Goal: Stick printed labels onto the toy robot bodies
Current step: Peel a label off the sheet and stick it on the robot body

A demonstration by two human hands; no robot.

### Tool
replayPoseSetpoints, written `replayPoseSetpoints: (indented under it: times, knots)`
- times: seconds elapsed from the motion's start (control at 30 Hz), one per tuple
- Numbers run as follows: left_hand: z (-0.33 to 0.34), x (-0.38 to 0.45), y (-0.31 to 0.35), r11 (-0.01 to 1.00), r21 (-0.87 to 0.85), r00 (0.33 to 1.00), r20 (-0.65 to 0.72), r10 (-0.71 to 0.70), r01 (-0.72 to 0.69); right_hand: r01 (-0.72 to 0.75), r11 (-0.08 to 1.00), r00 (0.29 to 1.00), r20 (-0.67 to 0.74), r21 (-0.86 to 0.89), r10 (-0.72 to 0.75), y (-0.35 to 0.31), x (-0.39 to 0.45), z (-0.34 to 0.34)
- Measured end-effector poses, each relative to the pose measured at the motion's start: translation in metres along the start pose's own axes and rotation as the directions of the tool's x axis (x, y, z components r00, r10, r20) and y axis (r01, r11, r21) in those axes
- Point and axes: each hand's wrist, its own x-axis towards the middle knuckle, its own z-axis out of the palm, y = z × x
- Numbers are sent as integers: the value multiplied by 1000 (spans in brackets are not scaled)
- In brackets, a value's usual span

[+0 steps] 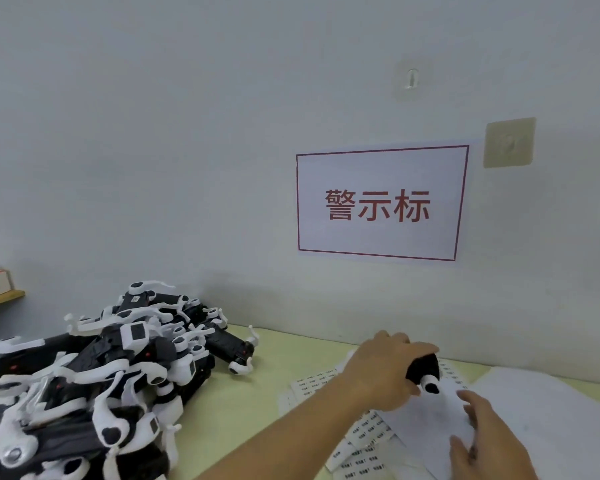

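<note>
Toy robot body [425, 374] is gripped in the left hand [383, 374], long axis slanting down-right, above the label sheets [368, 429] on the surface [250, 403]. Right hand [487, 441], fingers spread and empty, lies just beside it, nearer the labels.

A: From where is the scene viewed?

B: A single head-worn view is given, aimed forward and slightly down, facing a wall sign [381, 204].

A: How near?

B: The table [243, 403] is seen at arm's reach; the left hand [383, 370] and right hand [489, 441] are framed low, the sign above the fingers.
</note>
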Motion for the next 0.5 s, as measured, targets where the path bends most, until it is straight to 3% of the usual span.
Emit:
replayPoseSetpoints:
  times: [0.07, 0.17, 0.37, 0.43, 0.5]
  knots:
    - [12, 2, 7, 989, 143, 998, -47, 37, -30, -4, 1000, 1000, 2, 22, 4, -2, -2, -3]
    - [21, -4, 10, 982, 187, 994, -106, 34, -14, -6, 1000, 1000, 4, 27, 6, 3, -1, -2]
    - [55, -48, 39, 989, -55, 895, -434, 103, -141, -6, 978, 993, -115, 207, 31, 7, -2, 1]
    - [70, -55, 53, 988, -90, 905, -419, 75, -123, -51, 942, 985, -141, 331, 103, 9, -2, -3]
    - [78, -51, 61, 993, -98, 956, -292, 40, -71, -129, 865, 968, -130, 485, 217, 10, 0, -11]
